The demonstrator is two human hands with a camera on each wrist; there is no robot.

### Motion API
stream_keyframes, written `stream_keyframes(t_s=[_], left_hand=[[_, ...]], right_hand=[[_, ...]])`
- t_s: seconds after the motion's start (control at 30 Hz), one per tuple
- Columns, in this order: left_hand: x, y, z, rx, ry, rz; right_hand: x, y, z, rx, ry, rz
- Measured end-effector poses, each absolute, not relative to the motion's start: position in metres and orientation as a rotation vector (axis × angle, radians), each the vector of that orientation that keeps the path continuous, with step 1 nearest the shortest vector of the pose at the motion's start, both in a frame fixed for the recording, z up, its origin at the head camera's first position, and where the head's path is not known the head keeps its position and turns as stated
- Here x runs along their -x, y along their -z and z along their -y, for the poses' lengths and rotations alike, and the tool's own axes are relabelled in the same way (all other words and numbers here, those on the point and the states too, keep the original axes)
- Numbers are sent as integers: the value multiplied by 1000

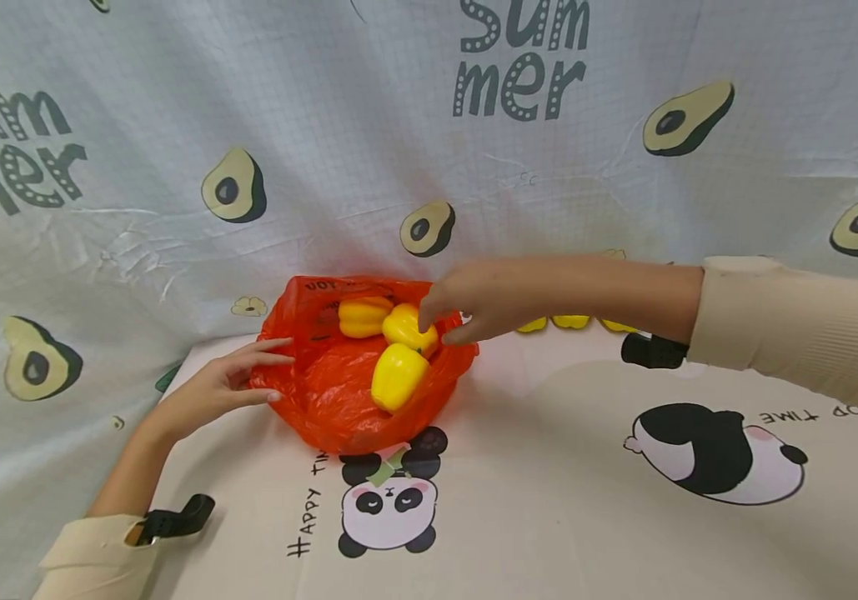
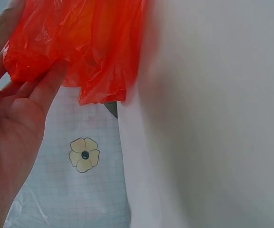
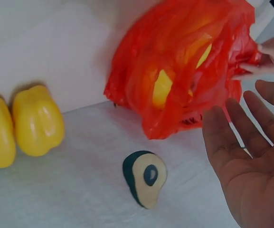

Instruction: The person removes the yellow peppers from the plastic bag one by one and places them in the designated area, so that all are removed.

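Note:
A red plastic bag (image 1: pixel 331 392) stands with its mouth spread wide, and three yellow bell peppers (image 1: pixel 398 377) lie inside it. My left hand (image 1: pixel 211 392) is at the bag's left side, its extended fingers touching the rim. In the left wrist view the fingertips of that left hand (image 2: pixel 23 109) rest against the red plastic (image 2: pixel 94 52). Over the bag's right edge hangs my right hand (image 1: pixel 466 298), fingers spread loosely. The right wrist view shows the palm of this right hand (image 3: pixel 255 175) with nothing in it, beside the bag (image 3: pixel 174 71).
More yellow peppers (image 1: pixel 570 322) stand in a row at the back right, partly behind my right forearm; two peppers (image 3: pixel 38 121) show in the right wrist view. A panda-printed cloth (image 1: pixel 549 500) covers the table. Behind it hangs an avocado-printed sheet (image 1: pixel 338 150).

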State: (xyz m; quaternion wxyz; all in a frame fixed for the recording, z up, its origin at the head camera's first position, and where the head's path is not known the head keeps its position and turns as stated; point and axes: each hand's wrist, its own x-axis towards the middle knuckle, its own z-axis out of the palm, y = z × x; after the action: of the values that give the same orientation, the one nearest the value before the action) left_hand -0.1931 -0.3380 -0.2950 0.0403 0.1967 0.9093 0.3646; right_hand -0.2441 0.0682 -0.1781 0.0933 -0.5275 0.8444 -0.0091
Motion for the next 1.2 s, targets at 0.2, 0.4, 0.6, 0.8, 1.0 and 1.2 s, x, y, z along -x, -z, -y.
stream_keyframes(t_s=[0.2, 0.4, 0.6, 0.8, 1.0, 1.2], left_hand=[[193, 296, 337, -587, -1129, -2774], [193, 298, 337, -572, -1119, -2780], [195, 297, 337, -596, -1112, -2776], [196, 296, 339, -601, -1119, -2772], [196, 295, 340, -615, -1132, -2773], [196, 296, 340, -608, -1139, -2762]], right_hand=[[248, 178, -41, 1546, 5, -2449], [256, 175, -21, 1518, -27, -2433], [270, 176, -3, 1561, -103, -2351], [283, 177, 16, 1608, -201, -2230], [296, 183, 36, 1564, -245, -2186], [307, 204, 50, 1473, -307, -2131]])
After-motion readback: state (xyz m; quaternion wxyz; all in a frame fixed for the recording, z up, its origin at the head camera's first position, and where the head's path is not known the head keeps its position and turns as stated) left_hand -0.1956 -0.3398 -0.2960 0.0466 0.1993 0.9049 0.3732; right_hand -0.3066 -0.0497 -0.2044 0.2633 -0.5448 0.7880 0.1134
